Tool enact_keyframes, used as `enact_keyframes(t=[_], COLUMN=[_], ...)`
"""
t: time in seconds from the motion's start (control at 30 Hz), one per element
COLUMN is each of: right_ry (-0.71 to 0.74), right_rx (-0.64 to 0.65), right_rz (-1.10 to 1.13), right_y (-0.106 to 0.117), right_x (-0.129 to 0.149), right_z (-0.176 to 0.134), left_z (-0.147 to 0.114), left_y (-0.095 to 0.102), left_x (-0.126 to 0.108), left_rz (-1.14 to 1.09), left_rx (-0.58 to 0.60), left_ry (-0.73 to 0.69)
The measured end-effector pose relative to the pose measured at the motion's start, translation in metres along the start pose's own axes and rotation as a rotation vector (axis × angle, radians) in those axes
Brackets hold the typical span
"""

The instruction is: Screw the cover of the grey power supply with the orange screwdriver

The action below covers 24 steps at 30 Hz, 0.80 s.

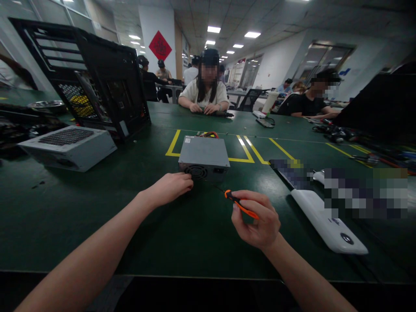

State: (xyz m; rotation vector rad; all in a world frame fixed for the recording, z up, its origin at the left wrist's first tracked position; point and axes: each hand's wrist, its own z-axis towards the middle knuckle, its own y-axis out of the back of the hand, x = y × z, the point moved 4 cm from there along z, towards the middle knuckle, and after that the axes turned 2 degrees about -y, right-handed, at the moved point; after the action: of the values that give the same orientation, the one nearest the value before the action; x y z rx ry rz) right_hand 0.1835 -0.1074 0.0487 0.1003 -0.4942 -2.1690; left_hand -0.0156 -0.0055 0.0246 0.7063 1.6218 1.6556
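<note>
A grey computer power supply [204, 152] lies on the green table in front of me, its fan grille and socket facing me. Coloured cables [209, 134] stick out behind it. My left hand [172, 187] has its fingers curled against the lower left corner of the case; the fingertips are partly hidden. In my right hand [258, 216] is a screwdriver [242, 205] with an orange and black handle, gripped between thumb and fingers. Its thin dark shaft points left toward the power supply's front, and the tip appears apart from the case.
At left stand a black computer case [94, 82] and a second power supply [69, 145], with a metal bowl [48, 106] behind. A white device [328, 221] lies at right. Yellow tape [241, 159] marks the green table [156, 242]. Across it sits a person [204, 91].
</note>
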Motion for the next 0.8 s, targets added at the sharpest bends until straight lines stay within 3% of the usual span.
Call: enact_keyframes(t=[0.33, 0.53, 0.8], right_ry=[-0.012, 0.004, -0.024], right_rx=[0.005, -0.011, -0.021], right_rz=[0.013, 0.036, 0.087], right_y=[0.0, 0.002, 0.002], right_x=[0.0, 0.003, 0.001], right_z=[0.0, 0.004, 0.0], left_z=[0.005, 0.014, 0.019], left_y=[-0.015, -0.027, -0.032], left_x=[0.001, -0.008, -0.011], left_rz=[-0.222, -0.531, -0.674], left_rx=[-0.036, -0.134, -0.216], left_ry=[0.069, 0.149, 0.103])
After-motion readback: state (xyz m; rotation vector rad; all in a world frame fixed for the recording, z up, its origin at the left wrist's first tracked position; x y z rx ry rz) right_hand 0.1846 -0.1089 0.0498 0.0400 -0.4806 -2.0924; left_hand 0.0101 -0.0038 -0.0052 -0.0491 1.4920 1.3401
